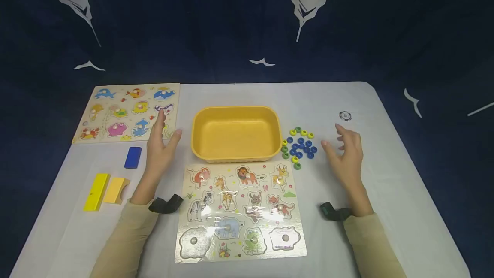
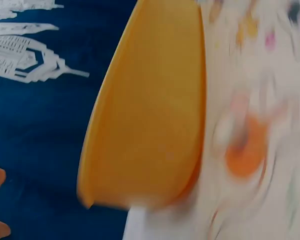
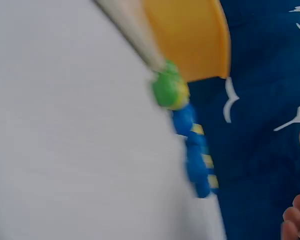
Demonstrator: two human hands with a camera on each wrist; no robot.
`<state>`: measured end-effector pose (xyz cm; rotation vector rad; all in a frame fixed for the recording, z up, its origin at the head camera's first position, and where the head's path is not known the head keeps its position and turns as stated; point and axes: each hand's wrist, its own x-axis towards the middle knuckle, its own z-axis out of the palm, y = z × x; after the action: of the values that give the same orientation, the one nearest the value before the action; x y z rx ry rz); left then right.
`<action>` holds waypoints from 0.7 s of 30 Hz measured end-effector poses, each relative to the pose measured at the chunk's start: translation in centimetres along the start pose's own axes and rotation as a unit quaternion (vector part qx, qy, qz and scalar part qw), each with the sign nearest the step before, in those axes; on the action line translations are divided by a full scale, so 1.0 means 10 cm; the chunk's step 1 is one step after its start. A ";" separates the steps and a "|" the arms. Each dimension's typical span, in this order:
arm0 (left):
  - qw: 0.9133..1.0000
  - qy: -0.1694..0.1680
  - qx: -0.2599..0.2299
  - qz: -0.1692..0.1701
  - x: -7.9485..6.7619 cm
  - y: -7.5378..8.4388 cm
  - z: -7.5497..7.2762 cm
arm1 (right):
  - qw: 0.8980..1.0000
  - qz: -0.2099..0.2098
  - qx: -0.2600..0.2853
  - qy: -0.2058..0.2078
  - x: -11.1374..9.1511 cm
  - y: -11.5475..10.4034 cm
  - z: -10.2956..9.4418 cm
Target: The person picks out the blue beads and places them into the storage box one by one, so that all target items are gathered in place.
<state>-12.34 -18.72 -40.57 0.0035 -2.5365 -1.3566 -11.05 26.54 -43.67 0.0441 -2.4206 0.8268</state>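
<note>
Beige sleeves (image 1: 119,239) lead to the left hand (image 1: 159,155), near the sea-animal puzzle (image 1: 127,117), and the right hand (image 1: 348,158), beside the coloured beads (image 1: 301,146), both with empty fingers (image 1: 157,127) wide from the thumb, while between them the yellow tray (image 1: 236,134) stands behind the land-animal puzzle (image 1: 240,204).

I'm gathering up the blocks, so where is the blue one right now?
In the head view, the blue block lies on the left, between the sea-animal puzzle and the arched yellow block, just left of the left hand.
</note>
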 end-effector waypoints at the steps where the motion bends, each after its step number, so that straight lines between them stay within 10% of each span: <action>1: 1.000 0.002 -0.030 0.000 0.00 0.00 0.06 | 1.000 0.015 0.007 0.000 -0.06 0.01 0.03; 11: 0.992 -0.025 -0.121 -0.015 -0.09 -0.17 0.41 | 0.996 0.073 0.045 -0.038 -0.29 0.08 0.19; 21: 0.987 -0.070 -0.145 -0.023 -0.11 -0.24 0.49 | 0.996 0.019 -0.028 -0.081 -0.32 0.15 0.27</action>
<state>-12.70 -15.96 -45.40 -0.0928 -2.4365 -1.7906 -10.05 25.76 -47.98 0.0441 -2.6028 0.7997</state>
